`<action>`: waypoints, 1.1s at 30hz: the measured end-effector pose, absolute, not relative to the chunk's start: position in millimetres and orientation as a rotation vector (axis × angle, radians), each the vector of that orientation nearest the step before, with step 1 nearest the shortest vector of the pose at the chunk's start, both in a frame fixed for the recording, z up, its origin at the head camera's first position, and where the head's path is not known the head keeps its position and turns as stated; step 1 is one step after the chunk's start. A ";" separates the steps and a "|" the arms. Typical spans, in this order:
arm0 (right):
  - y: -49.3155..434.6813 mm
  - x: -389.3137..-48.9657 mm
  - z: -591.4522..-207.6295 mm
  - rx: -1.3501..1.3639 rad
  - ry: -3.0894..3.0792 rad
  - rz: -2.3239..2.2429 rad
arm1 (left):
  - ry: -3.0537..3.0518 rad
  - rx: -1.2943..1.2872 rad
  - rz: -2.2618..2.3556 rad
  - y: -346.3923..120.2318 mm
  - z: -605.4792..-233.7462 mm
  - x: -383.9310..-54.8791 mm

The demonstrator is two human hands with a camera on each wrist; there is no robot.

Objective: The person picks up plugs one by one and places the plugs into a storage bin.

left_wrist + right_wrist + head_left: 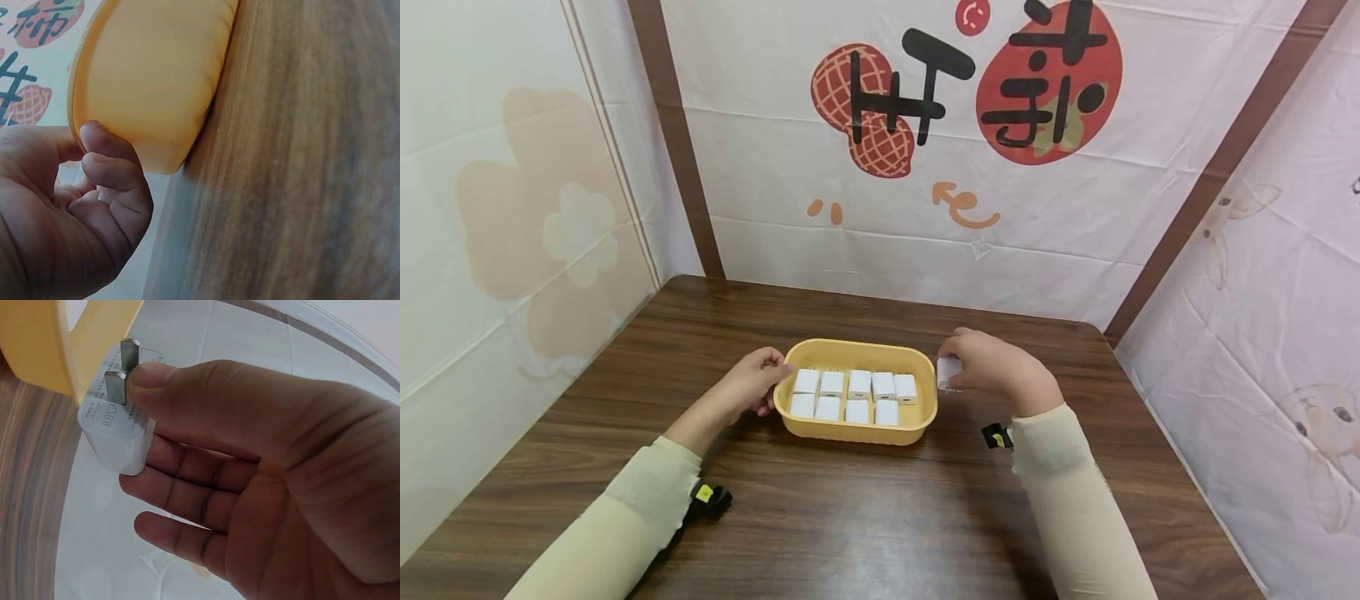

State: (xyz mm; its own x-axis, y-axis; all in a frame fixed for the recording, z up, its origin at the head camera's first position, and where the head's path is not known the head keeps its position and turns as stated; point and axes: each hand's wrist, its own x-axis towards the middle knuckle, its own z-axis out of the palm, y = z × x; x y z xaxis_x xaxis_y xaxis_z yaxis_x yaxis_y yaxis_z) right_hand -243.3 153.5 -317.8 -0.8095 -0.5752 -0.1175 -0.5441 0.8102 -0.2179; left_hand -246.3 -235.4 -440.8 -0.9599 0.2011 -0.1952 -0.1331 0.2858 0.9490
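A yellow plastic basket (856, 435) stands on the table, with several white charger plugs (858, 384) set in two rows inside it. My left hand (752, 382) pinches the basket's left rim; in the left wrist view the thumb is over the rim and the curled fingers (115, 169) lie against the outer wall. Just outside the basket's right end, my right hand (992, 367) holds one white charger plug (119, 434) between thumb and fingers. Two flat metal prongs on that plug show in the right wrist view, beside the thumb tip.
The dark wood-grain table (865, 517) extends around the basket. A printed white cloth (760, 167) hangs behind the table's far edge, with more cloth at both sides. Black straps with yellow tags sit at both wrists.
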 end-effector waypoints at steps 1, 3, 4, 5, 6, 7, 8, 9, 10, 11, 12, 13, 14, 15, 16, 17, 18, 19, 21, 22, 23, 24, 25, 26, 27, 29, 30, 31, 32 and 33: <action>151.5 -243.0 -317.7 -0.876 2.813 -0.266 | 2.281 0.060 1.725 -235.5 -440.8 -246.0; 148.0 -242.7 -318.3 -0.873 2.808 -0.272 | 2.279 0.055 1.724 -235.6 -441.1 -245.3; 146.4 -242.1 -318.7 -0.869 2.806 -0.271 | 2.279 0.052 1.724 -235.5 -441.3 -244.9; 145.0 -242.3 -319.5 -0.871 2.806 -0.272 | 2.278 0.050 1.722 -235.4 -441.5 -244.6; 143.6 -242.0 -320.2 -0.876 2.806 -0.269 | 2.277 0.047 1.722 -235.3 -441.6 -244.2; 142.1 -241.8 -320.9 -0.883 2.808 -0.264 | 2.275 0.046 1.723 -235.2 -441.7 -243.9; 140.5 -241.6 -321.5 -0.893 2.809 -0.258 | 2.275 0.046 1.723 -235.2 -441.7 -243.6; 138.6 -241.5 -322.2 -0.902 2.809 -0.251 | 2.276 0.045 1.723 -235.2 -441.7 -243.4; 136.7 -241.3 -322.8 -0.911 2.809 -0.244 | 2.276 0.042 1.725 -235.2 -441.6 -243.1; 134.6 -241.3 -323.4 -0.921 2.807 -0.239 | 2.276 0.039 1.727 -235.3 -441.4 -242.9; 132.2 -240.9 -323.9 -0.931 2.803 -0.232 | 2.276 0.040 1.728 -235.4 -441.2 -242.7; 129.8 -241.0 -324.7 -0.941 2.798 -0.224 | 2.278 0.046 1.726 -235.5 -441.1 -242.4; 127.4 -241.0 -325.3 -0.948 2.792 -0.217 | 2.280 0.048 1.725 -235.6 -440.9 -242.0; 125.0 -240.8 -325.9 -0.953 2.787 -0.210 | 2.282 0.048 1.725 -235.6 -440.6 -241.5; 122.8 -240.7 -326.7 -0.955 2.783 -0.201 | 2.283 0.048 1.725 -235.6 -440.5 -241.2; 120.6 -240.6 -327.4 -0.957 2.779 -0.187 | 2.283 0.052 1.723 -235.6 -440.4 -240.8; 118.6 -240.7 -328.1 -0.957 2.776 -0.174 | 2.283 0.055 1.722 -235.6 -440.4 -240.5; 116.6 -240.6 -328.6 -0.957 2.776 -0.162 | 2.285 0.058 1.719 -235.7 -440.3 -240.3; 113.3 -241.0 -329.6 -0.960 2.776 -0.139 | 2.287 0.052 1.717 -235.6 -440.1 -240.2; 111.8 -241.3 -329.9 -0.961 2.775 -0.126 | 2.287 0.046 1.718 -235.5 -439.9 -240.4; 110.4 -241.7 -330.1 -0.967 2.774 -0.119 | 2.286 0.044 1.718 -235.2 -439.5 -240.7; 109.2 -242.0 -330.2 -0.972 2.772 -0.113 | 2.287 0.038 1.718 -235.0 -439.1 -241.0; 108.2 -242.4 -330.3 -0.977 2.771 -0.106 | 2.289 0.036 1.717 -234.8 -438.5 -241.3; 107.2 -242.8 -330.4 -0.983 2.769 -0.098 | 2.293 0.039 1.715 -234.7 -437.9 -241.7; 106.3 -243.1 -330.5 -0.986 2.764 -0.095 | 2.297 0.045 1.712 -234.7 -437.4 -242.0; 104.4 -243.6 -331.4 -0.986 2.754 -0.097 | 2.297 0.042 1.714 -234.8 -436.7 -242.7; 103.4 -243.7 -332.2 -0.981 2.747 -0.100 | 2.300 0.047 1.711 -234.9 -436.5 -242.9; 102.6 -243.9 -333.1 -0.976 2.739 -0.104 | 2.302 0.052 1.709 -235.3 -436.5 -243.2; 101.7 -243.8 -334.2 -0.974 2.732 -0.111 | 2.301 0.050 1.707 -235.5 -436.3 -243.1; 100.7 -243.7 -335.2 -0.967 2.725 -0.120 | 2.297 0.042 1.710 -235.6 -436.2 -243.2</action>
